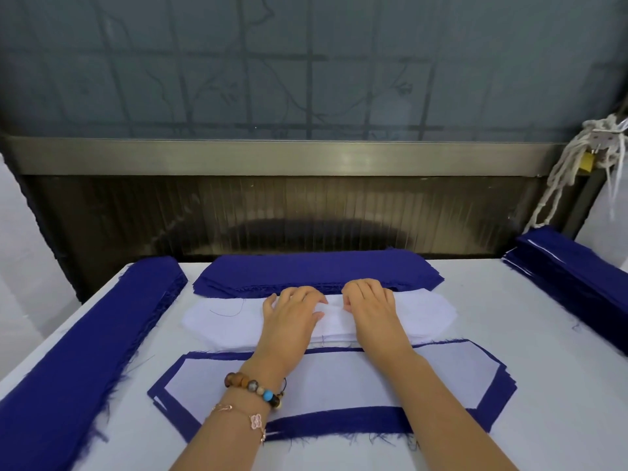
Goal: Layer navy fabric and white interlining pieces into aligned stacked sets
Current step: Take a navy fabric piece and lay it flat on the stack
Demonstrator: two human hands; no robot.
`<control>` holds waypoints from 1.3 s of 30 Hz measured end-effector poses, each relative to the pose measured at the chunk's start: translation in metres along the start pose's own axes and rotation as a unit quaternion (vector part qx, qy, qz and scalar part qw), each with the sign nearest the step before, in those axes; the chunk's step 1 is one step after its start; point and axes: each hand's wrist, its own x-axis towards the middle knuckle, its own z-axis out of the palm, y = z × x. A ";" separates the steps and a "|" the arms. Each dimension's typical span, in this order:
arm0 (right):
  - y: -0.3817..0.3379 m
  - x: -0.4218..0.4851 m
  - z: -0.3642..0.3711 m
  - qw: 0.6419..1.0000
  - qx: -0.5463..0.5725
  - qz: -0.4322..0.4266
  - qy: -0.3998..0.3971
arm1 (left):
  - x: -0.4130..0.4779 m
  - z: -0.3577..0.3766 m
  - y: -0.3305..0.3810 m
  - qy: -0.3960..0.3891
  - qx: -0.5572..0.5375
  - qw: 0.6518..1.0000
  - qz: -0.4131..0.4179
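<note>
A stack of white interlining pieces [231, 321] lies across the middle of the table. Both my hands rest on it side by side. My left hand [292, 314] has its fingers curled down on the stack's centre and its thumb pointing right. My right hand [370, 307] has its fingers curled, the fingertips pinching the top white sheet, which puckers slightly between the hands. Behind the hands lies a stack of navy fabric pieces [316, 270]. In front, under my forearms, sits a layered set [339, 419]: white interlining centred on a larger navy piece.
A long navy fabric stack [85, 351] runs along the left side of the white table [526, 419], and another navy stack [571, 277] lies at the right edge. A metal window frame [306, 158] stands behind, with white rope and a padlock [584, 158] at the right.
</note>
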 end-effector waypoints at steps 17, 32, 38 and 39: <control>0.006 0.004 -0.010 0.997 -0.018 0.020 -0.070 | -0.006 -0.006 0.002 0.060 0.016 0.998 0.031; 0.057 -0.007 -0.034 0.995 0.072 0.065 -0.020 | -0.004 -0.003 -0.007 0.063 -0.088 0.993 -0.045; 0.088 -0.016 -0.040 0.983 0.034 0.178 -0.021 | -0.004 -0.004 -0.008 0.070 0.031 0.991 -0.107; 0.092 -0.015 -0.040 0.979 0.018 0.200 -0.031 | -0.004 -0.005 -0.010 0.074 0.053 0.988 -0.127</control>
